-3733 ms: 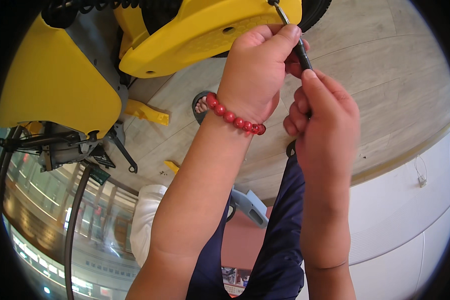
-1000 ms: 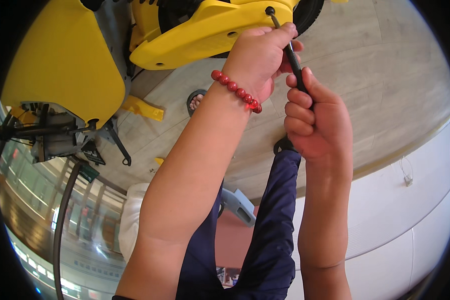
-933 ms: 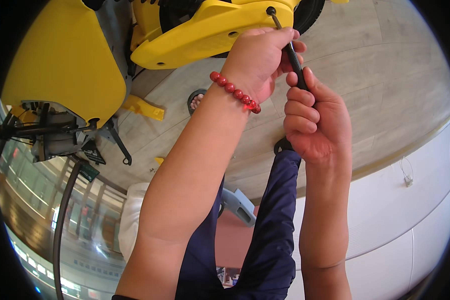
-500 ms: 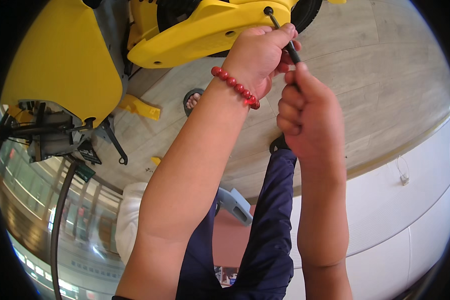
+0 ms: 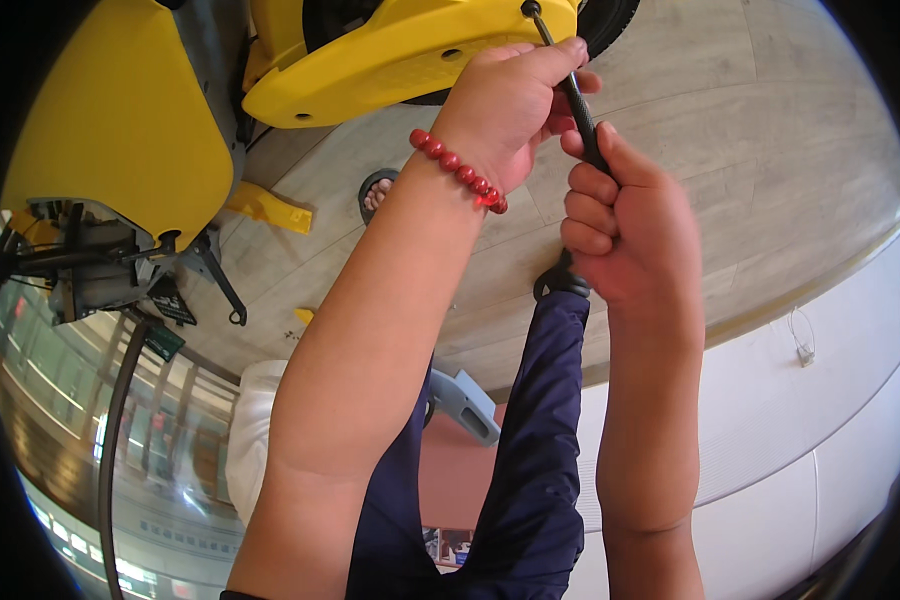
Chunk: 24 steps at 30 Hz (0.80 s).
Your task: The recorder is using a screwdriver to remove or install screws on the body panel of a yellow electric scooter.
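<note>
A slim dark screwdriver (image 5: 580,108) with a knurled grip slants from a dark round hole near the end of a yellow body panel (image 5: 370,85). My right hand (image 5: 630,215) is closed in a fist around the handle end. Farther up, my left hand (image 5: 515,105) steadies the shaft between thumb and fingers; some of those fingers are hidden behind the palm. Red beads (image 5: 450,161) circle my left wrist. Along the panel are more dark round holes, and a black tyre (image 5: 610,22) shows beyond its right end.
At the left stands a larger yellow part (image 5: 110,110) with dark fittings below it. A yellow piece (image 5: 270,208) lies on the wood-look floor (image 5: 770,130), near a sandalled foot (image 5: 377,193). White panels (image 5: 770,430) run along the right.
My right hand has shifted slightly down and right along the screwdriver, with more of the grip showing. The view has moved slightly, and the panel sits higher and farther left.
</note>
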Available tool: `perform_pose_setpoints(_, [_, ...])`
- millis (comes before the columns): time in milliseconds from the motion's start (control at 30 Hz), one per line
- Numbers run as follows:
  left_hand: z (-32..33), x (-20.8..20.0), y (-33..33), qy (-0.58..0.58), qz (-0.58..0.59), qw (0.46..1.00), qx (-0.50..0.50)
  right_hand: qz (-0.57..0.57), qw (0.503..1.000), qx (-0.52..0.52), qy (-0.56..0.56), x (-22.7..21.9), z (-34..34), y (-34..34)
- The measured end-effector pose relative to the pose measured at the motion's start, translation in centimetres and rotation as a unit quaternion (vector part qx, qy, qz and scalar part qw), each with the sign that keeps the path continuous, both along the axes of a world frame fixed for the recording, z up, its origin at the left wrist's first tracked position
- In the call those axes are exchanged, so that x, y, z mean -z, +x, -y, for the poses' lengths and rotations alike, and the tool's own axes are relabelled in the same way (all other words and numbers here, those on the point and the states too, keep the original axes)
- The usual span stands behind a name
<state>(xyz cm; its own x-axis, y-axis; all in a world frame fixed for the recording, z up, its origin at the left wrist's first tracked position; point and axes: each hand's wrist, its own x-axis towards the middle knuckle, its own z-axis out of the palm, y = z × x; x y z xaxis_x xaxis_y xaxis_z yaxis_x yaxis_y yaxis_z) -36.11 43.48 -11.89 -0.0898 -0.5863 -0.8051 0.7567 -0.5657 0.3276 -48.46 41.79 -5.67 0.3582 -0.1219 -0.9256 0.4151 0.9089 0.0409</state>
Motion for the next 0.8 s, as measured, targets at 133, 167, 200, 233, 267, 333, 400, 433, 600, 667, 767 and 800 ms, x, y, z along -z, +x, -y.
perform_pose_setpoints(133, [0.0, -0.1, 0.3, -0.018, 0.001, 1.000, -0.001, -0.173, 0.981, -0.064, -0.065, -0.6, -0.6, 0.4])
perform_pose_setpoints(167, [0.2, 0.1, 0.1, -0.032, 0.003, 0.999, -0.018, -0.290, 0.935, -0.152, -0.139, -1.0, -1.0, 0.7])
perform_pose_setpoints(200, [0.4, 0.2, -0.1, -0.014, 0.003, 1.000, -0.014, -0.338, 0.876, -0.242, -0.246, -1.1, -1.1, 1.0])
perform_pose_setpoints(233, [0.7, 0.3, -0.3, -0.014, 0.004, 1.000, -0.015, -0.393, 0.774, -0.351, -0.350, -1.2, -1.1, 1.2])
perform_pose_setpoints(267, [0.7, 0.3, -0.4, -0.013, 0.006, 1.000, -0.017, -0.432, 0.638, -0.439, -0.462, -1.3, -1.1, 1.2])
perform_pose_setpoints(333, [1.0, 0.3, -0.5, -0.010, -0.004, 1.000, -0.022, -0.428, 0.545, -0.513, -0.507, -1.4, -1.0, 1.4])
perform_pose_setpoints(400, [1.1, 0.1, -0.5, -0.012, -0.004, 1.000, -0.013, -0.403, 0.658, -0.492, -0.402, -1.2, -0.8, 1.5])
perform_pose_setpoints(433, [1.1, 0.1, -0.3, -0.013, -0.002, 1.000, -0.008, -0.375, 0.708, -0.470, -0.370, -1.0, -0.7, 1.5])
perform_pose_setpoints(600, [0.1, 0.1, 1.2, -0.023, -0.074, 0.996, 0.032, -0.124, 0.981, -0.118, -0.093, -1.2, -0.7, 1.4])
perform_pose_setpoints(667, [-0.3, 0.4, 1.2, -0.009, -0.028, 0.998, 0.057, -0.186, 0.958, -0.170, -0.137, -1.4, -1.1, 1.5])
perform_pose_setpoints(767, [-0.3, 0.8, 0.8, -0.037, 0.006, 0.998, 0.048, -0.406, 0.711, -0.450, -0.357, -1.6, -1.6, 1.9])
perform_pose_setpoints(800, [-0.3, 0.9, 0.6, -0.041, 0.020, 0.998, 0.042, -0.406, 0.665, -0.492, -0.389, -1.5, -1.5, 1.9])
